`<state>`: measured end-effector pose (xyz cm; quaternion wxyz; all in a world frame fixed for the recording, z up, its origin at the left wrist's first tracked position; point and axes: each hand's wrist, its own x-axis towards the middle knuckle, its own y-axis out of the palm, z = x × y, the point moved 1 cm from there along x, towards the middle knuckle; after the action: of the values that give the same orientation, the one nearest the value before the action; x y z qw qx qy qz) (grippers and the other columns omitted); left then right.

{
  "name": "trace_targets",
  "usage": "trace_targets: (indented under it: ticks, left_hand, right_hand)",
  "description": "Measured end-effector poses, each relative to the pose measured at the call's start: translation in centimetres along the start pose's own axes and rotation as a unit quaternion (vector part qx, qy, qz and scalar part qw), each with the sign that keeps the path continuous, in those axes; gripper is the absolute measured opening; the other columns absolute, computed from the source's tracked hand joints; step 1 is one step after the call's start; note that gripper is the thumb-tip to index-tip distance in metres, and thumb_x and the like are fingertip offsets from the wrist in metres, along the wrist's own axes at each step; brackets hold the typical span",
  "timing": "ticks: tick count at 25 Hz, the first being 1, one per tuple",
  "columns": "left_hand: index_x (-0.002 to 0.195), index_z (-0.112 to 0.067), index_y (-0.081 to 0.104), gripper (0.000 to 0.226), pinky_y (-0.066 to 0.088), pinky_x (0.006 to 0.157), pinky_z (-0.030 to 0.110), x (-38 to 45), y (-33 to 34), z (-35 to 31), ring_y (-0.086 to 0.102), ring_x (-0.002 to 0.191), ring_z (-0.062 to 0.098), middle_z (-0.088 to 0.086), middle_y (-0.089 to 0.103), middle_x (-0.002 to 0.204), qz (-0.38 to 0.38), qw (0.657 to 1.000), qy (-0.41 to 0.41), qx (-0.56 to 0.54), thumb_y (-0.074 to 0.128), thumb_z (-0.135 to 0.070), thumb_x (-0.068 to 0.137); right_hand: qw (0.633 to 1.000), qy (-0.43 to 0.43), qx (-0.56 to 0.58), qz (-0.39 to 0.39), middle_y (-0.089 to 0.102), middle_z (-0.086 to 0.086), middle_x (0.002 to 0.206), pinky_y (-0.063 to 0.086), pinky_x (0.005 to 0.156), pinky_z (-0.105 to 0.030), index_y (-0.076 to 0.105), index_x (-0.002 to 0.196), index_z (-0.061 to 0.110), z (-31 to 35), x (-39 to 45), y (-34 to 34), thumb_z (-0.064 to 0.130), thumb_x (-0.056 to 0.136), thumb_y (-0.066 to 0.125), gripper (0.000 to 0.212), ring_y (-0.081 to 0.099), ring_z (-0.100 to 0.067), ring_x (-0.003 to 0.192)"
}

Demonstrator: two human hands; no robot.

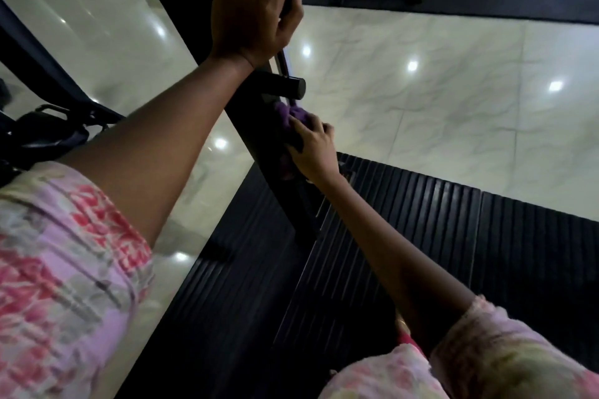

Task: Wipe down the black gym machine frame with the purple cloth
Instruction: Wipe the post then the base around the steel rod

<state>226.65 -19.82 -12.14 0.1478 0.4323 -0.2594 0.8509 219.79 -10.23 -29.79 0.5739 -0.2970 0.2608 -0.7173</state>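
Black gym machine frame (259, 139), an upright post slanting down through the middle of the view to the ribbed rubber floor mat (405, 230), is being wiped partway down its height. The purple cloth (287, 113) is bunched against the post's right face, just below a short black peg (285, 86) that sticks out sideways.

Trouble is most likely to be caused by that peg: if the cloth is carried upward, it could be snagged there or knuckles could be knocked. Because the cloth is wadded rather than spread flat, streaks and missed strips may be left on the post. A slip of the upper grip would also cost balance, judging from how far forward both arms are stretched.

The left hand (256, 10) is raised high, its fingers curled round a chromed guide rod (282, 57) beside the post, the wrist bent and forearm nearly straight. The right hand (312, 146) is reached lower down, fingers pressed over the cloth and partly wrapped into it, the arm fully extended.
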Motion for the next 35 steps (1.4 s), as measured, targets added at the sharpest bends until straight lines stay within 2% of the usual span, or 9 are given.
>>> trace_targets:
  ticks: [8,11,13,19,22,25,28,32,35]
  left_hand:
    - [0.089,-0.019,0.038,0.018,0.034,0.06,0.023,0.1,-0.5,-1.1,0.053,0.067,0.017,0.007,0.06,0.074,0.026,0.989,-0.086,-0.122,0.055,-0.022,0.092]
    - [0.122,-0.008,0.048,0.036,0.038,0.096,0.032,-2.3,-1.3,-2.9,0.048,0.11,0.026,0.023,0.06,0.116,0.03,0.965,-0.2,-0.17,0.06,-0.013,0.088]
    - [0.134,0.017,0.036,0.06,0.019,0.115,0.043,-4.7,-2.7,-4.6,0.028,0.131,0.04,0.04,0.037,0.137,0.088,0.953,-0.219,-0.191,0.062,-0.008,0.086]
    - [0.142,0.005,0.023,0.061,0.008,0.119,0.038,-15.2,-2.8,-7.9,-0.003,0.147,0.017,0.029,0.023,0.148,0.253,0.931,-0.099,-0.242,0.052,-0.009,0.09]
    - [0.139,-0.002,0.039,0.051,0.006,0.12,0.034,-17.8,-2.0,-8.9,0.008,0.147,0.021,0.018,0.028,0.148,0.285,0.923,0.017,-0.258,0.045,-0.004,0.088]
    - [0.127,0.001,0.053,0.037,0.027,0.114,0.038,-18.0,0.0,-8.7,0.041,0.131,0.032,0.023,0.046,0.139,0.315,0.893,0.008,-0.32,0.043,-0.011,0.094]
    - [0.106,0.001,0.062,0.033,0.045,0.081,0.036,-16.1,2.0,-9.5,0.059,0.093,0.032,0.019,0.064,0.103,0.299,0.892,-0.028,-0.338,0.042,-0.025,0.097]
    - [0.066,-0.005,0.059,0.033,0.032,0.049,0.027,-15.1,3.8,-11.5,0.056,0.052,0.031,0.014,0.059,0.061,0.26,0.935,-0.035,-0.238,0.05,-0.02,0.094]
    - [0.056,-0.007,0.053,0.036,0.016,0.054,0.023,-15.5,4.5,-12.1,0.046,0.042,0.027,0.012,0.052,0.051,0.216,0.959,-0.031,-0.181,0.055,-0.016,0.091]
  right_hand:
    - [0.981,-0.025,0.184,-0.048,0.047,-0.023,0.129,0.033,0.095,-0.016,0.056,0.127,-0.001,-3.1,-1.1,-0.5,0.007,0.086,0.065,0.043,0.05,-0.033,0.115]
    - [0.974,-0.009,0.223,-0.044,0.046,-0.019,0.13,0.04,0.097,-0.024,0.055,0.129,0.0,-3.3,-1.4,-0.5,0.008,0.087,0.065,0.044,0.049,-0.026,0.114]
    - [0.958,0.041,0.277,-0.059,0.047,-0.013,0.129,0.042,0.095,-0.021,0.055,0.129,0.002,-3.3,-1.8,0.2,0.008,0.089,0.063,0.042,0.047,-0.017,0.111]
    - [0.84,0.197,0.503,-0.049,0.063,-0.019,0.103,0.053,0.082,-0.028,0.061,0.106,0.007,-6.2,-3.7,3.8,0.002,0.092,0.057,0.016,0.059,-0.015,0.087]
    - [0.847,0.288,0.445,-0.032,0.065,-0.009,0.104,0.05,0.094,-0.045,0.061,0.111,0.01,-8.5,-5.3,6.6,0.004,0.089,0.058,0.023,0.061,-0.02,0.095]
    - [0.841,0.325,0.43,-0.046,0.062,-0.009,0.112,0.047,0.093,-0.051,0.05,0.118,0.013,-8.7,-6.0,9.3,0.007,0.087,0.059,0.033,0.059,-0.026,0.103]
    - [0.865,0.266,0.411,-0.112,0.057,-0.013,0.121,0.045,0.094,-0.051,0.05,0.127,0.014,-5.9,-3.6,10.8,0.011,0.086,0.057,0.042,0.055,-0.031,0.107]
    - [0.874,0.216,0.395,-0.185,0.041,-0.011,0.142,0.035,0.099,-0.042,0.05,0.135,0.012,-1.5,-1.5,13.5,0.023,0.084,0.043,0.052,0.035,-0.035,0.123]
    - [0.865,0.229,0.392,-0.212,0.034,-0.007,0.149,0.03,0.101,-0.035,0.044,0.141,0.017,-2.9,-2.8,17.8,0.03,0.088,0.043,0.054,0.028,-0.031,0.131]
